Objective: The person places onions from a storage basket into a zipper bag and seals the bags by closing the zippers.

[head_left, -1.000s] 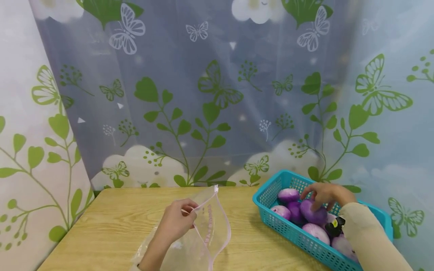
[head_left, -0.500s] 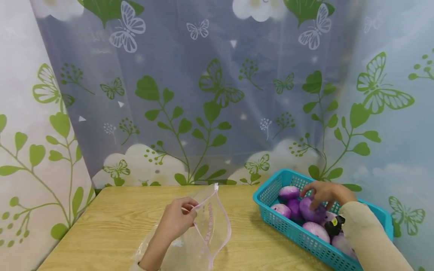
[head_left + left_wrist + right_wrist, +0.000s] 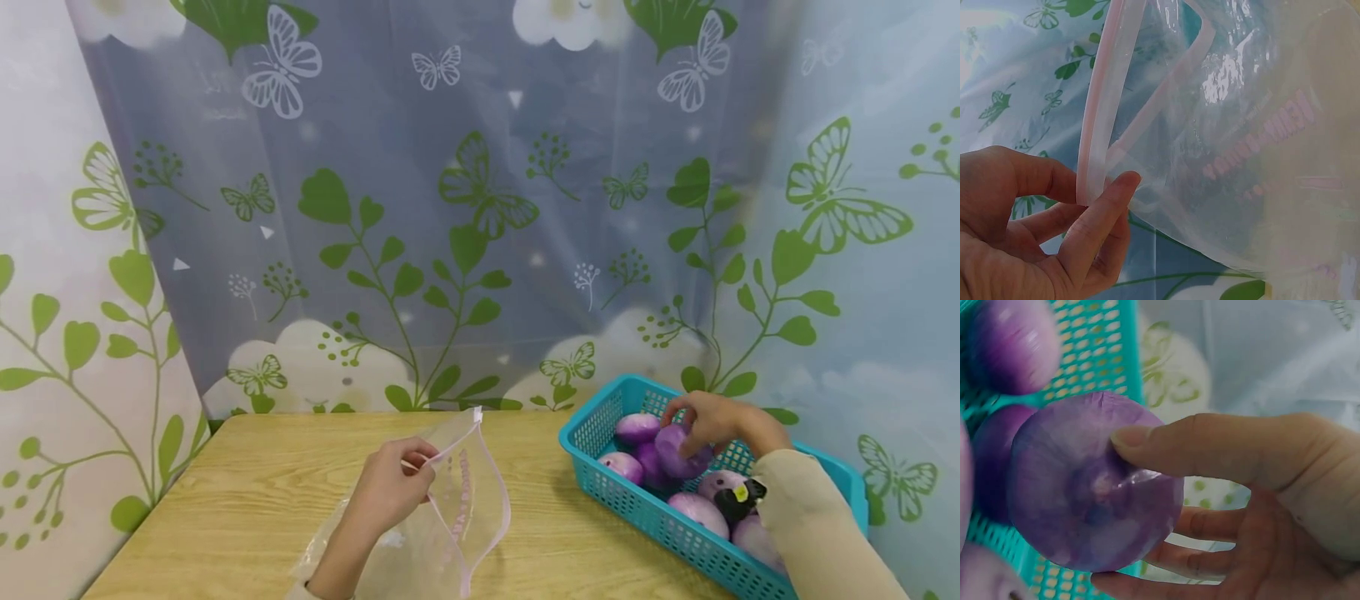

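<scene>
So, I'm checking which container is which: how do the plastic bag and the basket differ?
The plastic bag is see-through with pink edging, whereas the basket is turquoise with perforated walls. The left hand pinches the bag's edge; neither hand grips the basket, though the right hand holds a purple onion there. The basket contains other onions, but none shows in the bag. Both are open at the mouth.

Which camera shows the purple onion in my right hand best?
The right wrist view: the purple onion looks large there, mostly uncovered by the right hand. The head view shows it small, partly hidden by that hand; the left wrist view doesn't show it.
</scene>
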Action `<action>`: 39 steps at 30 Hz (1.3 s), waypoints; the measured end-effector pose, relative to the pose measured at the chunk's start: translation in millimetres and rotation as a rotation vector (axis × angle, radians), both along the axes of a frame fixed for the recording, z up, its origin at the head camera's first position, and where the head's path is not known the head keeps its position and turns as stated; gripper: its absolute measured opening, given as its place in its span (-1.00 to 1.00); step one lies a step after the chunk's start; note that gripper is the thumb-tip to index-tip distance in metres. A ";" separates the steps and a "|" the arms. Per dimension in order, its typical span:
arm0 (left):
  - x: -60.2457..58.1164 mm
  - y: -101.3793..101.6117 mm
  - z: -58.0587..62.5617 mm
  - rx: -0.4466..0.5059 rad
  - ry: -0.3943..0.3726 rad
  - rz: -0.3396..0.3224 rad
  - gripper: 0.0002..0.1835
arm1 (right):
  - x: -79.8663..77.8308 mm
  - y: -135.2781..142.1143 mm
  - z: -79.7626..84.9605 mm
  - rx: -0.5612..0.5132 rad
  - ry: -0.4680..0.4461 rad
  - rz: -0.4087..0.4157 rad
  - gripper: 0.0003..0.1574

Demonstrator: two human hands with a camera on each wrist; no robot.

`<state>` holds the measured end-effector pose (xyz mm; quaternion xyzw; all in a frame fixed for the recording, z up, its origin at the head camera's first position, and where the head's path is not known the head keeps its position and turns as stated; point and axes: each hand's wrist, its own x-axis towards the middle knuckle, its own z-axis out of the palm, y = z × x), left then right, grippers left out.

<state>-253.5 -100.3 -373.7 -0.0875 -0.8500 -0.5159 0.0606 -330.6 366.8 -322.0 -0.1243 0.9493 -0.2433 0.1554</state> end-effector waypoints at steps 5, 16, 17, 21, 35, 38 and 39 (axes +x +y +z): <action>-0.4 0.0 -0.2 -0.007 -0.004 0.001 -0.80 | 6.9 -18.5 9.3 -0.093 0.101 0.052 -0.36; -0.6 0.7 0.8 0.001 -0.003 -0.002 -0.80 | 23.0 -80.6 19.5 -0.112 0.337 0.132 -0.41; -0.6 0.7 0.7 0.003 -0.004 -0.002 -0.80 | 23.4 -85.0 18.7 -0.115 0.344 0.136 -0.41; 1.0 0.3 0.7 0.006 -0.002 -0.001 -0.80 | 25.5 -102.0 17.2 -0.134 0.347 0.151 -0.42; -1.3 0.7 -1.5 -0.011 -0.004 0.000 -0.79 | 31.1 -143.1 13.1 -0.216 0.360 0.235 -0.44; -1.1 0.8 -1.4 -0.009 -0.004 0.000 -0.79 | 29.9 -150.2 10.8 -0.227 0.350 0.253 -0.43; -0.9 0.9 -1.4 -0.008 -0.004 -0.001 -0.79 | 29.7 -152.5 10.2 -0.231 0.345 0.257 -0.44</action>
